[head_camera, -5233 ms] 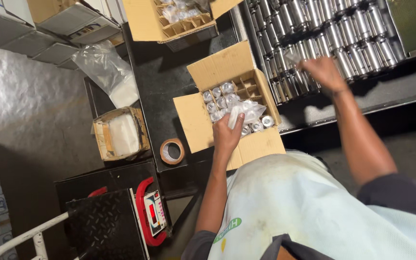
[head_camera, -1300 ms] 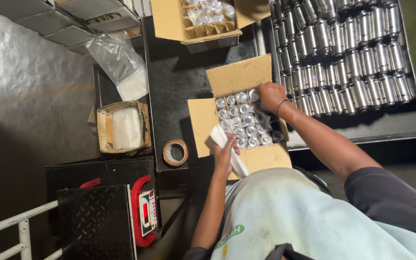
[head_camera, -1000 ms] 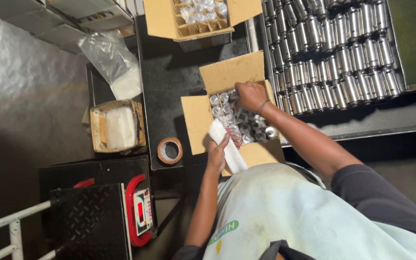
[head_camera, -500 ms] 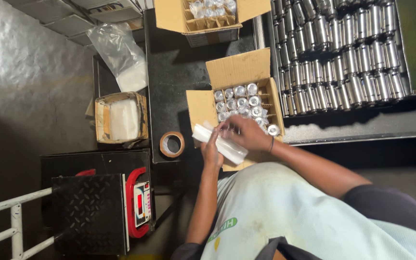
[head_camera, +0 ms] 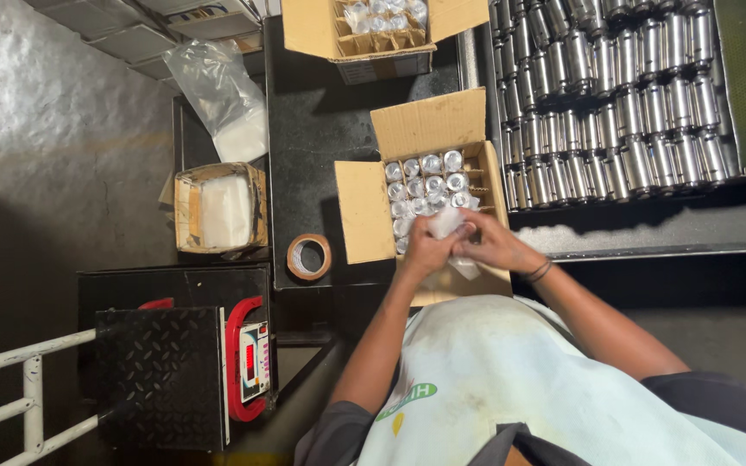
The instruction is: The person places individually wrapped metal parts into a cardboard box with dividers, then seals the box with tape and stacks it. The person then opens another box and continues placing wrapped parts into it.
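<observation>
Both hands have come closer together than before; the left hand (head_camera: 425, 250) and right hand (head_camera: 494, 246) now close round 1 clear crinkly plastic bag (head_camera: 448, 223) above the open brown cardboard box (head_camera: 364, 211) of shiny metal cans (head_camera: 429, 177).

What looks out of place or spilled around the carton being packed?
Nothing is spilled. The open carton holds neat rows of wrapped cans, and both hands, left hand and right hand, hold a clear wrapper. A tape roll lies beside it.
</observation>
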